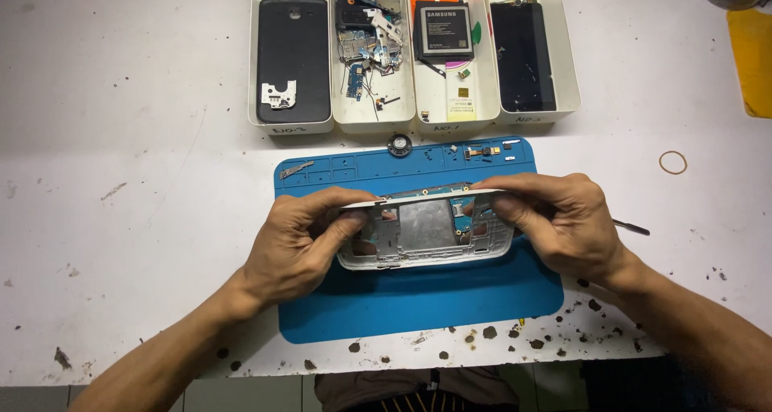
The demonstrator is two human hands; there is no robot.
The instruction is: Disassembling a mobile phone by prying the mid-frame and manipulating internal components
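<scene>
Both hands hold a white phone frame [426, 233] over a blue work mat [418, 295] on a white, stained counter [121, 219]. Left hand [293, 247] grips the frame's left end; right hand [563, 223] grips the right end, fingers [507, 188] along its far edge. Frame tilted, silver metal plate showing at centre.

Far side: four white trays in a row. Leftmost holds a dark back cover [293, 58]; next, loose circuit boards [368, 26]; third, a black battery [443, 30]; rightmost, a dark screen panel [523, 57]. Small round speaker [400, 145] at the mat's far edge. Rubber band [673, 163] lies right, well apart.
</scene>
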